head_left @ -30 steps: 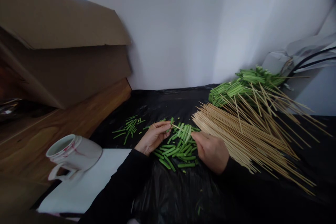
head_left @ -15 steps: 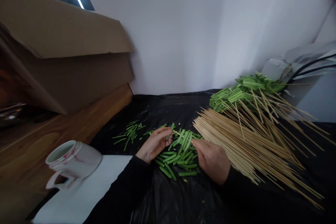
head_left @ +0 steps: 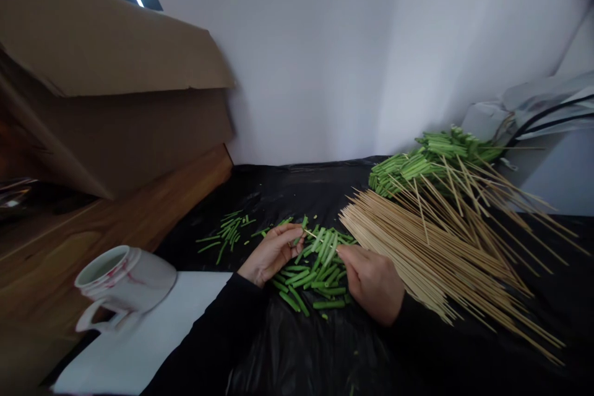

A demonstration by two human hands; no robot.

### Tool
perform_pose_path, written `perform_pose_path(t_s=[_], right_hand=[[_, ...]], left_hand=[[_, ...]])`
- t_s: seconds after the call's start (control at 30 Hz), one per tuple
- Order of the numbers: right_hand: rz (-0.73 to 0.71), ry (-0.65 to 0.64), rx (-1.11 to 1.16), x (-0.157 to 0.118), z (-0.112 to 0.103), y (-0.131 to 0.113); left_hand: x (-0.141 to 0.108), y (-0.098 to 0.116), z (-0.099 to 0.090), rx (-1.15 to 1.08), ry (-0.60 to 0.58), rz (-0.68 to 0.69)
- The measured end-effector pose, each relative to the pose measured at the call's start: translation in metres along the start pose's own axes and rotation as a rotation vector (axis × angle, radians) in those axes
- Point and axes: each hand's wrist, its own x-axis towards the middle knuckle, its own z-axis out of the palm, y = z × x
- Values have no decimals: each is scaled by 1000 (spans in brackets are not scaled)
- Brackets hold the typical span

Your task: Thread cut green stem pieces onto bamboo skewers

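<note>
My right hand (head_left: 374, 281) is closed around the blunt end of a thin bamboo skewer (head_left: 311, 234). Several cut green bean pieces (head_left: 328, 246) are threaded side by side along it, just ahead of those fingers. Between thumb and fingers, my left hand (head_left: 271, 253) pinches one green bean piece (head_left: 304, 221) at the skewer's other end; whether the tip has pierced it, I cannot tell. Under both hands lies a loose heap of cut green beans (head_left: 297, 276) on black plastic sheeting (head_left: 297, 352).
Bare bamboo skewers (head_left: 431, 247) lie in a wide bundle at right. Behind them are stacked filled skewers of green beans (head_left: 413, 170). More bean pieces (head_left: 229, 232) are scattered at left. A white mug (head_left: 134, 281) stands by white paper (head_left: 180, 303); a cardboard box (head_left: 153, 136) is behind.
The whole view has shifted very slightly. Both hands keep nearly the same pose, with the skewer and the bean piece still between them.
</note>
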Motion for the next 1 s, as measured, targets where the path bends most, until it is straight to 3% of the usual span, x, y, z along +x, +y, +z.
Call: perform_pose_path(t_s=[0.47,0.7,1.0], right_hand=[[2,23,8,-1,0,-2],[-3,-6,0,2,-2,-5],[-8,1,5,5,-4,-6]], left_hand=[[-3,2,5,33,-37,-8],[-4,-8,10,136,-49,-28],[-7,-5,12,223,-43,42]])
